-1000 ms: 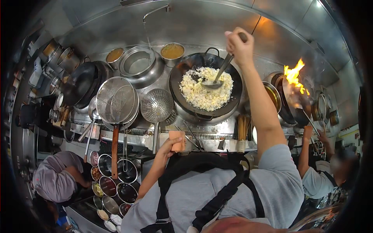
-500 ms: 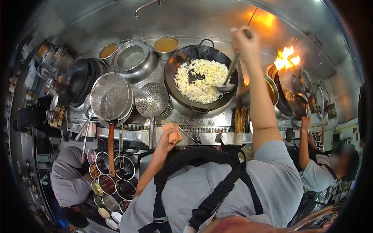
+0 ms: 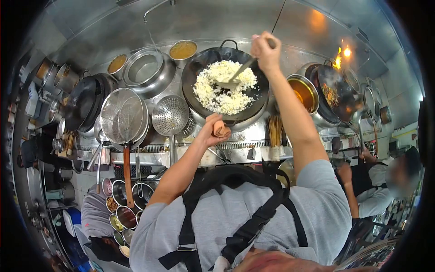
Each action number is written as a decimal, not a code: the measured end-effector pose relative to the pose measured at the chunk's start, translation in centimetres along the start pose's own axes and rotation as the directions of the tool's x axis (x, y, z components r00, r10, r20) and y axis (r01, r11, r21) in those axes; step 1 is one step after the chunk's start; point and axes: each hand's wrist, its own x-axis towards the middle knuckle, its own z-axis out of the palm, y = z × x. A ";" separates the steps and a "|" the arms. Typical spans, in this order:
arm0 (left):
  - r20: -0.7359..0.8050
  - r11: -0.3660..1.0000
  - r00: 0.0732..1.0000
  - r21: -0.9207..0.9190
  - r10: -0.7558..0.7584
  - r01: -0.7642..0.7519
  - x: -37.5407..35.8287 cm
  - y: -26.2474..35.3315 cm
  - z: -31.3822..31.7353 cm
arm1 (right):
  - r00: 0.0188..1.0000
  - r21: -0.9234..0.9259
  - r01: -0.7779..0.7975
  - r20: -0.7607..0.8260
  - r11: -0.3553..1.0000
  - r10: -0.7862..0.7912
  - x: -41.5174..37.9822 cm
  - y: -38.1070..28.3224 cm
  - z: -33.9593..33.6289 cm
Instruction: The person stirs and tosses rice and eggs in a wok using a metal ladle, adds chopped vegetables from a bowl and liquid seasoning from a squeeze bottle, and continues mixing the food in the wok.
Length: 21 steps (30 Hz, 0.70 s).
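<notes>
A large black wok (image 3: pixel 260 102) stands in front of me with loose white-and-yellow rice (image 3: pixel 229 103) in it. High over its right side, my right hand (image 3: pixel 267 52) is closed round the upper end of a ladle (image 3: pixel 244 68), whose bowl lies among the rice near the middle. My left hand (image 3: pixel 209 131) grips a folded peach-coloured cloth (image 3: pixel 221 129) close by the wok's front rim and front handle.
Left of the wok are a perforated skimmer (image 3: pixel 171 117), a wire strainer (image 3: pixel 120 113) and a steel pot (image 3: pixel 168 76) under running water. To the right stand a pot of amber liquid (image 3: pixel 302 93), a bamboo brush (image 3: pixel 274 129) and another smoking wok (image 3: pixel 346 90) with flame behind, near a co-worker (image 3: pixel 376 181).
The ladle has swept left and away from me through the rice, which has shifted. My left hand with the cloth has moved up and right to the wok's front. The flame at right has shrunk.
</notes>
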 end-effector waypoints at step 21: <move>0.248 0.996 0.967 0.082 -0.052 0.033 0.3 -1.9 -2.9 | 0.991 -0.045 -0.103 0.079 0.994 0.106 -0.1 -9.3 7.8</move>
